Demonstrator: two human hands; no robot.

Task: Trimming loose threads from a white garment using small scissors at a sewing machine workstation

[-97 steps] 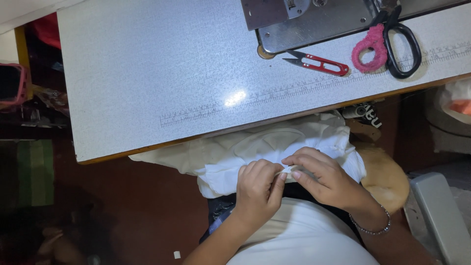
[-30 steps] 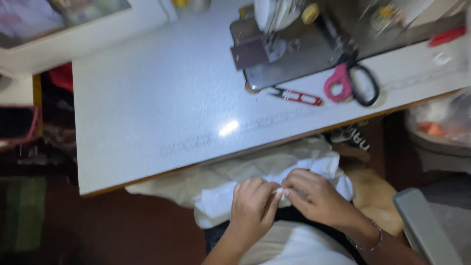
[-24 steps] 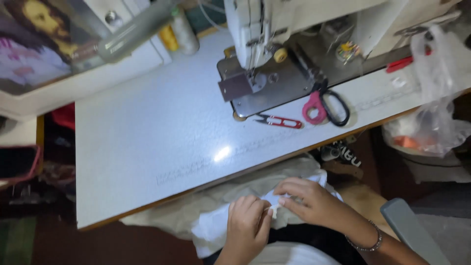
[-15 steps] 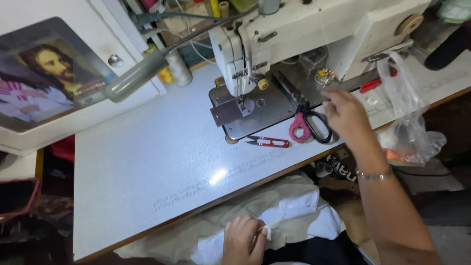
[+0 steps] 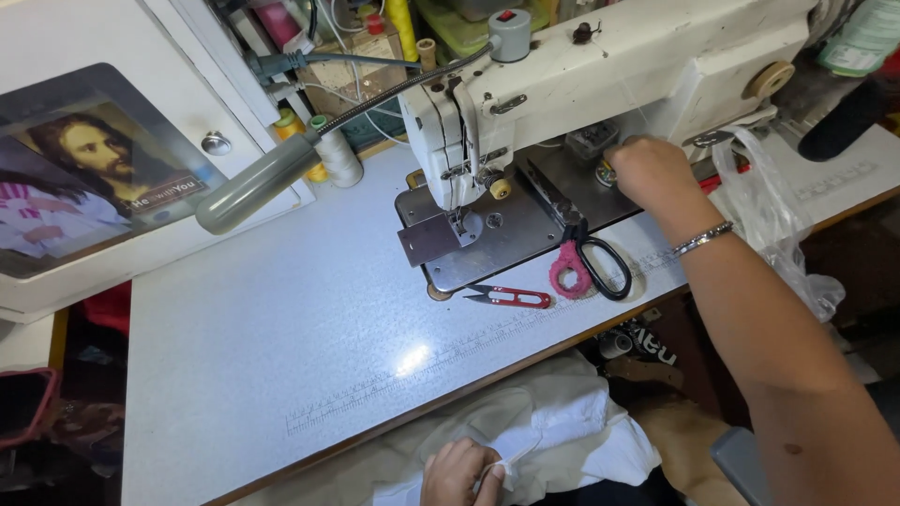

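Right hand [image 5: 649, 171] reaching under sewing machine [image 5: 600, 66] arm at far right of surface [image 5: 281, 337], fingers curled on something small, unclear what. Left hand [image 5: 461, 471] pinching white fabric [image 5: 572, 431] below near edge. Likely fetching a part; fabric next needs lifting onto surface.

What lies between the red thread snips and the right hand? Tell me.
In the head view, the pink-handled scissors lie between the red thread snips and the right hand, on the machine bed.

Glossy speckled laminate table [image 5: 281, 356], matt white cloth [image 5: 572, 431], painted-metal sewing machine [image 5: 609, 66].
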